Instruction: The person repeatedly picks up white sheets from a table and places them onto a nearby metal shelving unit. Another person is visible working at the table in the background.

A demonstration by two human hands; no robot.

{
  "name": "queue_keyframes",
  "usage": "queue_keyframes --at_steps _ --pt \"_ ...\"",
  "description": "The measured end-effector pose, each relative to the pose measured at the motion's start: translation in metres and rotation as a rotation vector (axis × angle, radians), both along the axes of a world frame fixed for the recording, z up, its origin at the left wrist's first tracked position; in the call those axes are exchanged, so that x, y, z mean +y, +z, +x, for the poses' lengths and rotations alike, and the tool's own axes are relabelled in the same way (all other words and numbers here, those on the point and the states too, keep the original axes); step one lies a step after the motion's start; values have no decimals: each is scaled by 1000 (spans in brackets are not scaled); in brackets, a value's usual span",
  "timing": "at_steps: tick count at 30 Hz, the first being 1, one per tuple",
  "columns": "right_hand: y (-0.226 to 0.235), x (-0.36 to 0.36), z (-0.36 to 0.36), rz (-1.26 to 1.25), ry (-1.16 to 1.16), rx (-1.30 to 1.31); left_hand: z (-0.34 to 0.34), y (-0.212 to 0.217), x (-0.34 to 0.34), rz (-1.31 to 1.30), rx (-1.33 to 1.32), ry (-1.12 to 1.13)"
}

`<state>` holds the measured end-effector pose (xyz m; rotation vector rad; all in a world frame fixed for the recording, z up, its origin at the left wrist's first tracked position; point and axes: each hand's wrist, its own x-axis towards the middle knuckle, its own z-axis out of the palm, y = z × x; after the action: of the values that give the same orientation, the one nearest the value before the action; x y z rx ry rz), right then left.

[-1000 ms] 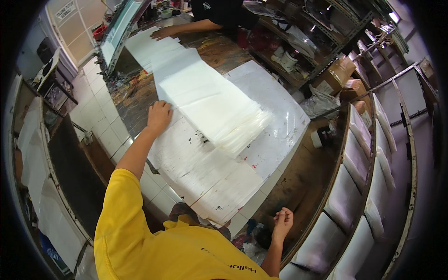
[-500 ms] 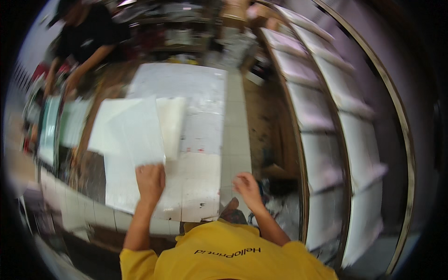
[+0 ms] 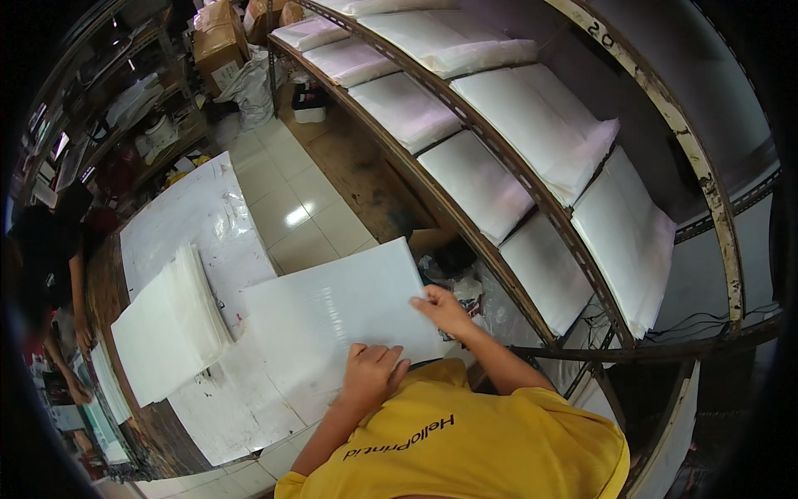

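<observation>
A large whitish sheet (image 3: 332,287), smooth with a faint crease or glare in its middle, spans the space in front of me. Its near edge is pinched by my left hand (image 3: 374,370), whose fingers curl over it from the top. At its right edge my right hand (image 3: 445,309) grips close to the corner, thumb and fingers pressed together. The sheet's left part overlaps the white table surface (image 3: 249,407). To the left lies a thick stack of cream-white sheets (image 3: 170,324), apart from both hands.
On the right, a long metal rack (image 3: 532,193) carries several stacks of white sheets (image 3: 478,179). Floor tiles (image 3: 291,187) run between table and rack. Another person's arm (image 3: 76,303) is at far left. A cardboard box (image 3: 218,50) and plastic bags (image 3: 252,90) stand at the back.
My view has swung right toward the rack. The sheet, held by my left hand alone above the stack, has come to the right and nearer my body. My right hand has taken its edge.
</observation>
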<state>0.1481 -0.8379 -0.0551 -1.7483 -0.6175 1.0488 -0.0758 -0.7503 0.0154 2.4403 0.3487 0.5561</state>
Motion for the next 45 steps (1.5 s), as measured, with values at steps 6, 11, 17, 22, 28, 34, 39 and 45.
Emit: queue_keyframes --at_steps 6,11,17,22,28,34,39,45 --pt "-4 -13 86 -98 11 -155 -20 -1 29 -190 24 443" --pt "-7 43 156 40 9 -247 -58 -30 51 -184 11 829" --pt "0 75 271 208 -384 -97 -81 -64 36 -164 18 1056" --pt "-60 24 365 88 -750 124 -71 -92 23 59 83 1166" --pt "-77 -17 390 -3 -1029 79 -63 -95 27 24 132 1233" --pt "-91 -25 383 -79 -1071 51 -64 -98 31 141 85 1220" --pt "-93 -18 385 -151 -1075 -23 -64 -97 29 -32 130 1260" --pt "-90 -17 393 -245 -1059 -158 -60 -100 34 148 94 1209"
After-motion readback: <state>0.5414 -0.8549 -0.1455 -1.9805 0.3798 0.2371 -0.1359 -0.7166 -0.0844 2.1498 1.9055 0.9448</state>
